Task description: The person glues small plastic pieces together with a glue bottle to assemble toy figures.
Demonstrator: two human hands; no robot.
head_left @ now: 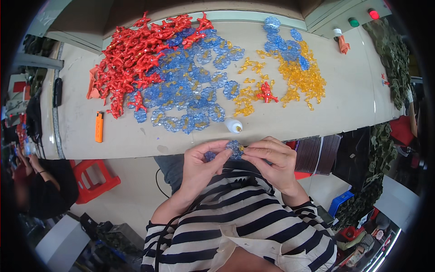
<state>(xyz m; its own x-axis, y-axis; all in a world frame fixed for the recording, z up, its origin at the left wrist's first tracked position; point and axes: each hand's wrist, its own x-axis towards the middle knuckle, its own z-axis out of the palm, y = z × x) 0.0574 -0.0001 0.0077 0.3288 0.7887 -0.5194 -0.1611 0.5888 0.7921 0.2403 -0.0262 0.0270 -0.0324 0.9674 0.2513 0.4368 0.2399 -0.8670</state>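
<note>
Just off the table's front edge, my left hand is closed, pinching a clear blue scalloped plastic piece between thumb and fingers. Another clear blue piece shows in the same hand, by the palm. My right hand meets it from the right, its fingertips pinched on a small clear yellow plastic piece against the blue one. Most of the yellow piece is hidden by the fingers. On the table just beyond my hands lies a white squeeze bottle, its tip toward me.
Red plastic figures heap at the far left, beside blue pieces with yellow bits in them. Loose yellow pieces, plain blue discs and one red figure lie right. An orange flat-handled tool lies near the left front edge.
</note>
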